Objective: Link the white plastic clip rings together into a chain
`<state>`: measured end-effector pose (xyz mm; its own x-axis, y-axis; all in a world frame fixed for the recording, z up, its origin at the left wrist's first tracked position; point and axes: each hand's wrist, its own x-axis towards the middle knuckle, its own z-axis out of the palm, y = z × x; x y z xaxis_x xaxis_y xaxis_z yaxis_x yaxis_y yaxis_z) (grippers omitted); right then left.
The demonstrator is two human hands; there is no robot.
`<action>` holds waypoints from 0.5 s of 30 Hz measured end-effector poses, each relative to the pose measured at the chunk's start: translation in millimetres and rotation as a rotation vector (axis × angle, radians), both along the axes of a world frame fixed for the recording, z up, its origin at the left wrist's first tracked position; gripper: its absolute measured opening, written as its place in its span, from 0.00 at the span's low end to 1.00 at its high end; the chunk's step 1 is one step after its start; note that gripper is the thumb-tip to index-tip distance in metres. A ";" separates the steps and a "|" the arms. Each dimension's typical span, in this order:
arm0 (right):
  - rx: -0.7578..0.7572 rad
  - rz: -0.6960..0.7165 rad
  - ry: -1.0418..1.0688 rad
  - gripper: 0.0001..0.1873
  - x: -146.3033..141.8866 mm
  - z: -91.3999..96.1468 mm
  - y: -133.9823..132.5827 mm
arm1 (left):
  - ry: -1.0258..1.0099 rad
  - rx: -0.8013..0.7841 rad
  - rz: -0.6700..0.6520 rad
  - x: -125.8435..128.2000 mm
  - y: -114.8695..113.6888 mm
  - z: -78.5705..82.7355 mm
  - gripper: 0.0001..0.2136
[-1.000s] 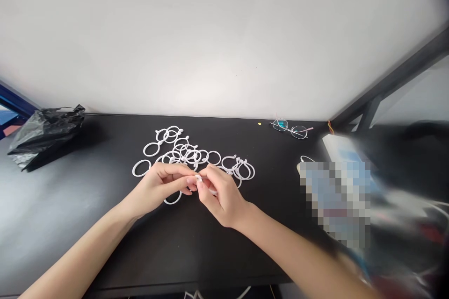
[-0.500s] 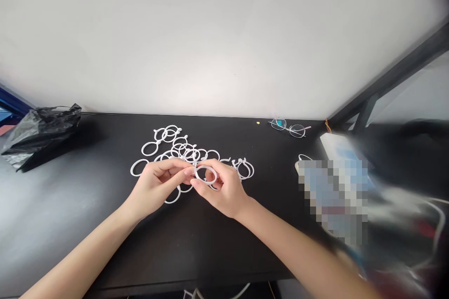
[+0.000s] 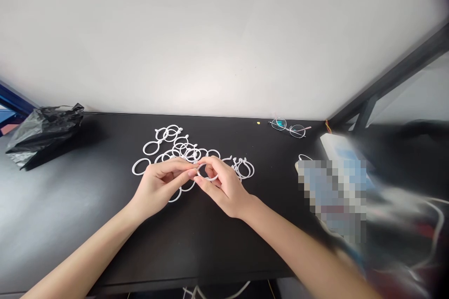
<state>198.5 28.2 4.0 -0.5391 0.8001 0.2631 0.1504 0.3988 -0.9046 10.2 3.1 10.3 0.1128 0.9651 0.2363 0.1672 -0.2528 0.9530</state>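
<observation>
Both of my hands meet over the middle of a black table. My right hand pinches a white plastic ring between thumb and fingers. My left hand grips the same ring at its left side with thumb and forefinger. Behind and around the hands lies a pile of several white rings, some of them overlapping. One ring lies apart at the left, and a small cluster of rings sits to the right of my right hand.
A crumpled black plastic bag lies at the far left. Eyeglasses rest near the wall at the back right. A blurred-out object and white cables occupy the right side. A white wall rises behind the table.
The ring has turned from edge-on to an open loop held between both hands, and the hands have risen slightly toward the pile.
</observation>
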 end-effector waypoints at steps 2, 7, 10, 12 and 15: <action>0.004 0.001 -0.018 0.14 -0.2 -0.9 -0.6 | 0.005 0.024 0.005 0.5 -0.6 0.3 0.05; -0.023 0.000 -0.027 0.26 -1.3 -6.1 -0.2 | 0.065 0.007 0.098 -4.4 4.2 4.5 0.05; -0.004 -0.067 0.008 0.37 -1.7 -9.4 0.7 | 0.072 -0.030 0.400 -20.9 12.0 9.0 0.09; 0.040 -0.124 0.069 0.34 -2.0 -11.2 0.9 | 0.123 0.005 0.578 -36.5 17.2 11.6 0.10; 0.119 -0.183 0.150 0.22 -2.6 -13.1 0.7 | 0.509 0.079 0.692 -59.0 22.8 10.5 0.07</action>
